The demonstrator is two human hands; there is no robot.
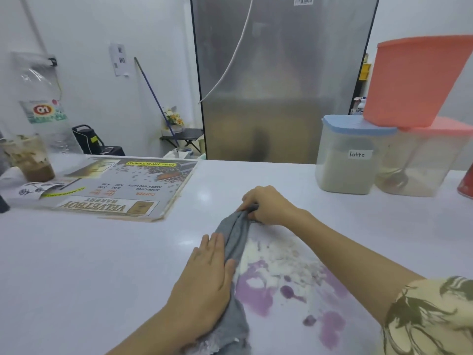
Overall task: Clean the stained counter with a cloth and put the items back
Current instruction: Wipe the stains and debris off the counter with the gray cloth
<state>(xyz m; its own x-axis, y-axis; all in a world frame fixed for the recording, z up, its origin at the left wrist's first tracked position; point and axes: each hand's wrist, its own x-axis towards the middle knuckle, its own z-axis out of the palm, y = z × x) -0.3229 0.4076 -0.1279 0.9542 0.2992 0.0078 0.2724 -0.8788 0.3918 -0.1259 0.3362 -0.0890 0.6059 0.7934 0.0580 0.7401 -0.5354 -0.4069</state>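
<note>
White counter (76,265), steel fridge (281,78) at far centre. Head view: we have a grey cloth (236,242) bunched into a long roll, centre-near, lying along the left edge of a purple-and-white stain (281,280). Left hand (204,275) presses flat on the cloth, fingers straight. Right hand (268,204) grips the cloth's far end, fingers curled. Menu (115,188) far left beside a cup (28,160). Far right: latte tub (350,155), clear tub (419,162) beside it, red tub (414,78) tilted on top.

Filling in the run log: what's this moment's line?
left hand flat on cloth | right hand grips cloth | stain remains
</note>
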